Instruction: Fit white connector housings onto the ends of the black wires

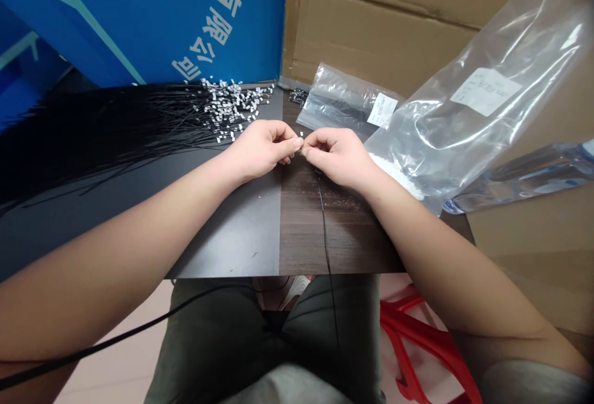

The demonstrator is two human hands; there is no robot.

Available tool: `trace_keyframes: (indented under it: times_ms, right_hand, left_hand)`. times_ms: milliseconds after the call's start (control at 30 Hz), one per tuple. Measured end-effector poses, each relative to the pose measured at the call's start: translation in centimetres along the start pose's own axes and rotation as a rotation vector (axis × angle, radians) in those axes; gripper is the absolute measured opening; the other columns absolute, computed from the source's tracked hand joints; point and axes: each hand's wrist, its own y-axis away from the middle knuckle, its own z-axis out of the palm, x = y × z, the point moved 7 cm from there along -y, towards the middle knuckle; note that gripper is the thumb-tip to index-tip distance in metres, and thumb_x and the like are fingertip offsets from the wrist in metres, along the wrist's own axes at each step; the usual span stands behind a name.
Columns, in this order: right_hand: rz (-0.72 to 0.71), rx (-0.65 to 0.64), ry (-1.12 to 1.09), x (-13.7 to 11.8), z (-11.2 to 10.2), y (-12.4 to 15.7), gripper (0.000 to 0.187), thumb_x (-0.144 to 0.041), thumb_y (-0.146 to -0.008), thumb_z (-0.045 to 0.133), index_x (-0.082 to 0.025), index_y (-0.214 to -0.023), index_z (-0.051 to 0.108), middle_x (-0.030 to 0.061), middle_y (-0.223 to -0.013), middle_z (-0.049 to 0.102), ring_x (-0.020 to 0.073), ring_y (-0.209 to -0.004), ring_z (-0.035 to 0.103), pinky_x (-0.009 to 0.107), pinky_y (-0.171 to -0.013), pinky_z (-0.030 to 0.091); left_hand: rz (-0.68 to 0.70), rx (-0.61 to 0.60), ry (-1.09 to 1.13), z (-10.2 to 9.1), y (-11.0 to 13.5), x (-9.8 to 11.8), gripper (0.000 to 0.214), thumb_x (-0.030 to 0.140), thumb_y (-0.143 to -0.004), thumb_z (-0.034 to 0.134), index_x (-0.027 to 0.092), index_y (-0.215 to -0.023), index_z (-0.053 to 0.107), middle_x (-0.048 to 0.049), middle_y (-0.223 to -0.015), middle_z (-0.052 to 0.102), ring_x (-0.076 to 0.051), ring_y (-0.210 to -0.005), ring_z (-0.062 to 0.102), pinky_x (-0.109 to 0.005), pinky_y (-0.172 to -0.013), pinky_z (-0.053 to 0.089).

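My left hand (262, 147) and my right hand (336, 155) meet over the middle of a dark wooden table (297, 231), fingers pinched together. Between the fingertips sits a small white clip (301, 135) on the end of a thin black cable tie (327, 249). The tie runs from my right hand toward me, over the table's front edge and down across my lap. To the left lies a big fan of black ties (106, 125), their white-tipped ends (232, 107) gathered just behind my left hand.
A blue printed box (153, 14) stands at the back left, a cardboard box (385, 20) behind. Clear plastic bags (464, 119) with white labels lie at the right; a smaller bag (343, 104) holds black ties. A red stool (417, 336) shows under the table.
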Motion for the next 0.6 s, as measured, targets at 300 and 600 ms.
trace_keyframes:
  times_ms: [300,600]
  right_hand:
    - [0.020,-0.008,-0.051,0.1,-0.1,-0.1,0.014,-0.030,-0.083,0.070,-0.018,-0.076,0.072,0.0013,-0.072,0.066,0.0149,-0.069,0.052,0.031,-0.066,0.040]
    - [-0.026,0.061,-0.080,0.5,-1.5,-0.5,0.023,-0.037,-0.092,0.071,-0.017,-0.097,0.082,0.0045,-0.086,0.075,0.0162,-0.074,0.058,0.032,-0.071,0.045]
  left_hand:
    - [-0.035,0.021,0.056,0.2,0.0,0.0,0.023,0.027,-0.093,0.081,0.015,-0.078,0.069,-0.0012,-0.068,0.067,-0.012,-0.062,0.060,-0.027,-0.066,0.050]
    - [-0.056,-0.015,0.123,-0.3,-0.5,-1.0,0.028,0.037,-0.094,0.083,0.017,-0.081,0.068,-0.0012,-0.066,0.066,-0.011,-0.061,0.060,-0.025,-0.064,0.050]
